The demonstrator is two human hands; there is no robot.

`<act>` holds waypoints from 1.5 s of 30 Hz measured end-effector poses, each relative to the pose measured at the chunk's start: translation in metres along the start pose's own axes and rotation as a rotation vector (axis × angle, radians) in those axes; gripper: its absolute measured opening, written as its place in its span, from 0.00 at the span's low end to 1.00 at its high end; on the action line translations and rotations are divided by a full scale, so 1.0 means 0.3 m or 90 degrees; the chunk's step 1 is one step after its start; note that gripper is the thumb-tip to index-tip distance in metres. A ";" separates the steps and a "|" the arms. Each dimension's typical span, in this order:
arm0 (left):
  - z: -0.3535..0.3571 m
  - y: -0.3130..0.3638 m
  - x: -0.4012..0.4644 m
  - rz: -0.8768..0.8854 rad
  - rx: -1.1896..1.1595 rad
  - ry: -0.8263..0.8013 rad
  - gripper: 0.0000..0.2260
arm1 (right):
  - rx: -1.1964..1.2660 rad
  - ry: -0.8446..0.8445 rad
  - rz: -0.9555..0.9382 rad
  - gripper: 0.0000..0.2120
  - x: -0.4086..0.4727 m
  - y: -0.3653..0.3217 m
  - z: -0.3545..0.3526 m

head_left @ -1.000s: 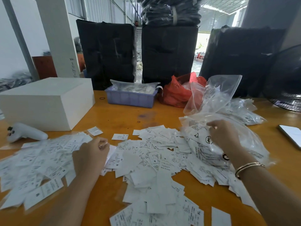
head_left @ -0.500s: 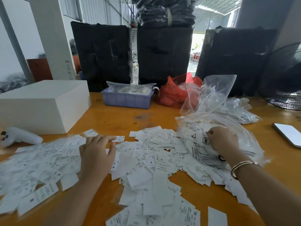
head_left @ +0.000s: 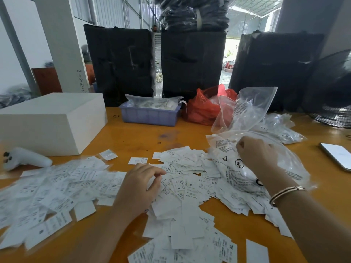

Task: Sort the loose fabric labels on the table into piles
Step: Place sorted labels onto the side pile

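Several white printed fabric labels [head_left: 182,188] lie scattered over the orange table [head_left: 136,137], with a flatter spread of labels [head_left: 47,188] at the left. My left hand [head_left: 138,188] hovers palm down over the middle heap, fingers loosely curved, holding nothing I can see. My right hand [head_left: 256,154] is curled on a clear printed plastic bag [head_left: 233,168] that lies on the right side of the heap; a bracelet sits on that wrist.
A white box [head_left: 51,122] and a white controller [head_left: 24,158] stand at the left. At the back are a blue tray [head_left: 150,115], a red bag [head_left: 205,109] and more clear bags [head_left: 247,109]. A phone [head_left: 336,155] lies far right, a fan [head_left: 334,92] behind it.
My left hand has moved right from the left spread of labels to the middle heap. My right hand has stayed on the plastic bag.
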State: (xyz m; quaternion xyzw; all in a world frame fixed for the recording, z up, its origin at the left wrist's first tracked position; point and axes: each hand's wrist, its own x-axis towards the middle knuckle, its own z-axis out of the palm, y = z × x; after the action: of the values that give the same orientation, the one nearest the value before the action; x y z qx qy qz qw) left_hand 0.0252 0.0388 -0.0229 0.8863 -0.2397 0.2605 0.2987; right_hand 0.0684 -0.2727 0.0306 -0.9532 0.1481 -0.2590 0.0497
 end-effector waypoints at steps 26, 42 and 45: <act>0.001 0.012 0.012 -0.137 -0.275 -0.086 0.18 | 0.655 -0.362 -0.159 0.08 -0.286 -0.321 -0.095; 0.008 0.009 0.027 -0.330 -0.518 -0.020 0.02 | 0.172 -0.345 -0.285 0.20 -0.302 -0.287 0.047; 0.006 0.016 0.028 -0.349 -0.559 -0.028 0.05 | 0.179 -0.347 -0.274 0.21 -0.296 -0.291 0.059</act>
State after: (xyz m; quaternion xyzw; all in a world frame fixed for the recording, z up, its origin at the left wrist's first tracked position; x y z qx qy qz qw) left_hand 0.0294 0.0320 -0.0170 0.7128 -0.0916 0.0291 0.6947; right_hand 0.0268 -0.1619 -0.0121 -0.9803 -0.1112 -0.0179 0.1625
